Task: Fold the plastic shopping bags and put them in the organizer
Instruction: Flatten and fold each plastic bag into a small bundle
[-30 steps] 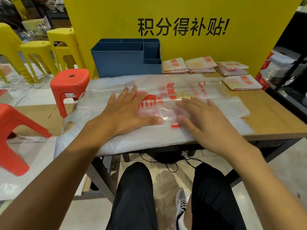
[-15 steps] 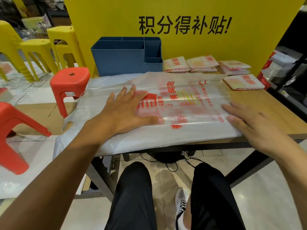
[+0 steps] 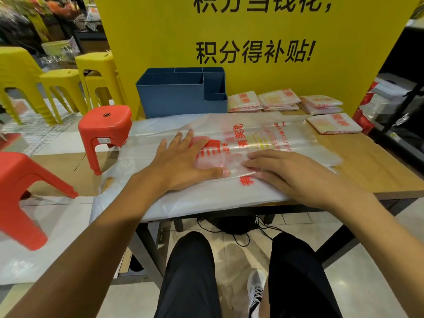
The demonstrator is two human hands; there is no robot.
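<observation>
A clear plastic shopping bag [image 3: 250,143] with red print lies flat across the wooden table [image 3: 376,171], folded lengthwise, its left end hanging off the table's edge. My left hand [image 3: 183,159] presses flat on the bag's middle with fingers spread. Just to its right, my right hand [image 3: 289,173] lies flat on the bag, fingertips near the left thumb. The blue organizer [image 3: 179,95] with several compartments stands at the back of the table, nothing visible inside. Several folded bags [image 3: 280,101] lie to its right.
A yellow sign board [image 3: 252,53] stands behind the table. A red stool [image 3: 105,127] is left of the table, another red stool [image 3: 20,191] nearer, yellow stools [image 3: 57,83] beyond. Cables lie on the floor under the table.
My right hand swept out to the bag's right end, then came back to the middle beside the left hand. The left hand stayed pressed in place. The camera tilted up slightly.
</observation>
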